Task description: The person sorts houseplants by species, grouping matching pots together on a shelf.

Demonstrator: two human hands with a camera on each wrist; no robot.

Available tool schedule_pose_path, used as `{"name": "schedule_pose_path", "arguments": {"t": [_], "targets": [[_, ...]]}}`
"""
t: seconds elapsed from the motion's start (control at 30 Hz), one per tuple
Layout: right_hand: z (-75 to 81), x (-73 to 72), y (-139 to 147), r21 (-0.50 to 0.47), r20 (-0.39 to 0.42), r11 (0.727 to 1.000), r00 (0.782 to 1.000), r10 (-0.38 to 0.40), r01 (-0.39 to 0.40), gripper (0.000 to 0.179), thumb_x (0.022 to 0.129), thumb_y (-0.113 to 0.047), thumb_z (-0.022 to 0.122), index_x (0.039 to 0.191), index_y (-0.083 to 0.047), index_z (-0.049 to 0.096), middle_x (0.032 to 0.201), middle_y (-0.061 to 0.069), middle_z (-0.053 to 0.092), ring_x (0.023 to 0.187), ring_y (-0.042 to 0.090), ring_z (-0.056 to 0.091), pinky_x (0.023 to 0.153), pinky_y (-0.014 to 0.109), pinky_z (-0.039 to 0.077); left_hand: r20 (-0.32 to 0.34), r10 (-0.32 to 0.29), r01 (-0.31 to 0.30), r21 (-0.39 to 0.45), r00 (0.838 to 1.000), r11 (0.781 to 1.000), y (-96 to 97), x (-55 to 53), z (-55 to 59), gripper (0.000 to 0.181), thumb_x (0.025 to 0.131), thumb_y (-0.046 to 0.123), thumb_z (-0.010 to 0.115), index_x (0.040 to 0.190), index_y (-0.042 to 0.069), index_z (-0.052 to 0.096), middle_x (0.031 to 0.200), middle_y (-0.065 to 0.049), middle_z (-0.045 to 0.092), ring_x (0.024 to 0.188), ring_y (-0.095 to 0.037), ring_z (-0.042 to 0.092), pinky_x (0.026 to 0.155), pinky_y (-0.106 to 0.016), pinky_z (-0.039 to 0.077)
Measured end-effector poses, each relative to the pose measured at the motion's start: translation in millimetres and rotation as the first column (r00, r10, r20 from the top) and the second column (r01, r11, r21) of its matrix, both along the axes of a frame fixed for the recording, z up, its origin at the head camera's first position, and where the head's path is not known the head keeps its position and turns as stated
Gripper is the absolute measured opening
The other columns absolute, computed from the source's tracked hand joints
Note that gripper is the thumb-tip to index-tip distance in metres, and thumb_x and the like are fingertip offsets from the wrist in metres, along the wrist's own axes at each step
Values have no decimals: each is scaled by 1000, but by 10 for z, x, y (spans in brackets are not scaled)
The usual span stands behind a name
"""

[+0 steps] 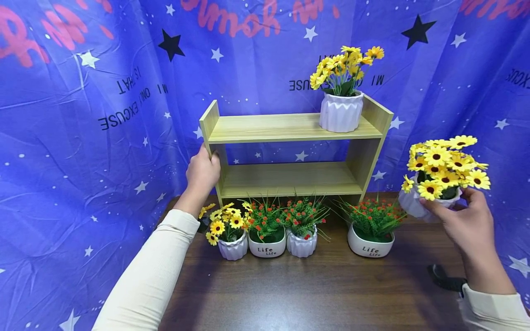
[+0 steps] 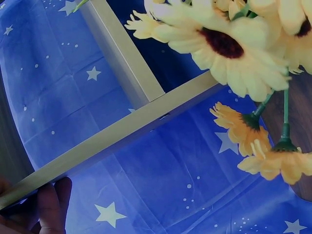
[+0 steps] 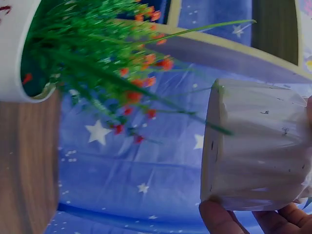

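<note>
A two-tier wooden shelf (image 1: 290, 184) stands at the back of the table. My left hand (image 1: 203, 172) grips its left side panel, the thumb on the near edge; the left wrist view shows fingers (image 2: 54, 204) around that board. Off the shelf's right side, my right hand (image 1: 469, 225) holds up a white ribbed flowerpot (image 3: 258, 146) of yellow daisies (image 1: 445, 165), tilted, above the table. Another pot of yellow flowers (image 1: 341, 108) sits on the top shelf at the right end.
Before the shelf stand a pot of yellow daisies (image 1: 233, 248), an oval "Life" planter (image 1: 267, 248) and a ribbed pot (image 1: 302, 243) with red flowers. A second "Life" planter (image 1: 370, 243) stands farther right. A blue starred curtain (image 1: 103, 184) hangs around the table (image 1: 281, 294).
</note>
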State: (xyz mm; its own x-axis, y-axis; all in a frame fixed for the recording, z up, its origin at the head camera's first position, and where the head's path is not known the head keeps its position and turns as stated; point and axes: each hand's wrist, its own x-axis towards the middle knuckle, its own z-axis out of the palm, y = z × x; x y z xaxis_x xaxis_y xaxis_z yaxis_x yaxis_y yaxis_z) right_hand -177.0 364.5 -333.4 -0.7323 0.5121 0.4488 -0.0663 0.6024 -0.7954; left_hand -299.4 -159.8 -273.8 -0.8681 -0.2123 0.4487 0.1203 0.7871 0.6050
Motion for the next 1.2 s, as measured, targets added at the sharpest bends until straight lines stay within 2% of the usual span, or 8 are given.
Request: {"name": "schedule_pose_path", "arguments": {"t": [0.13, 0.3, 0.6, 0.83, 0.93, 1.2], "targets": [[106, 15, -49, 21, 0, 999, 999, 45, -44, 53, 76, -22, 87, 114, -28, 52, 96, -16, 52, 69, -5, 52, 54, 13, 41, 3, -2, 2, -3, 1000, 1000, -1, -3, 1, 35, 105, 29, 41, 131, 9, 51, 122, -26, 63, 110, -48, 60, 84, -64, 44], [230, 6, -153, 50, -18, 996, 997, 69, -68, 50, 75, -24, 88, 109, -33, 52, 94, -18, 52, 71, -4, 51, 55, 13, 40, 9, 4, -4, -4, 1000, 1000, 2, -7, 3, 35, 104, 29, 41, 132, 9, 51, 123, -26, 63, 109, -48, 60, 84, -64, 45], [502, -60, -467, 57, -86, 975, 972, 218, -214, 57, 77, -14, 87, 121, -28, 53, 102, -21, 56, 86, -6, 57, 66, 7, 45, 1, 7, -7, -6, 1000, 1000, -4, -13, -3, 36, 105, 30, 41, 133, 10, 51, 122, -25, 64, 108, -48, 61, 82, -64, 45], [736, -99, -688, 41, -93, 971, 967, 239, -236, 61, 78, -16, 86, 127, -24, 50, 111, -15, 54, 89, 0, 56, 66, 9, 44, -5, 4, -4, -4, 1000, 1000, 12, -4, 14, 36, 104, 30, 43, 132, 10, 52, 120, -25, 64, 107, -48, 61, 81, -64, 45], [825, -120, -782, 32, -98, 965, 960, 261, -259, 60, 79, -17, 85, 126, -24, 49, 113, -14, 54, 86, -1, 58, 64, 9, 46, -3, 1, -1, -3, 1000, 1000, 18, 9, 15, 35, 104, 30, 43, 131, 10, 52, 119, -25, 65, 106, -48, 62, 80, -64, 46], [1090, -216, -1075, 29, -109, 935, 929, 355, -354, 66, 81, -17, 83, 136, -13, 46, 125, -1, 54, 89, -1, 62, 65, 13, 50, -6, 5, -5, -3, 1000, 1000, -3, 8, 2, 35, 104, 29, 42, 131, 10, 52, 120, -25, 65, 106, -48, 62, 80, -64, 45]]}}
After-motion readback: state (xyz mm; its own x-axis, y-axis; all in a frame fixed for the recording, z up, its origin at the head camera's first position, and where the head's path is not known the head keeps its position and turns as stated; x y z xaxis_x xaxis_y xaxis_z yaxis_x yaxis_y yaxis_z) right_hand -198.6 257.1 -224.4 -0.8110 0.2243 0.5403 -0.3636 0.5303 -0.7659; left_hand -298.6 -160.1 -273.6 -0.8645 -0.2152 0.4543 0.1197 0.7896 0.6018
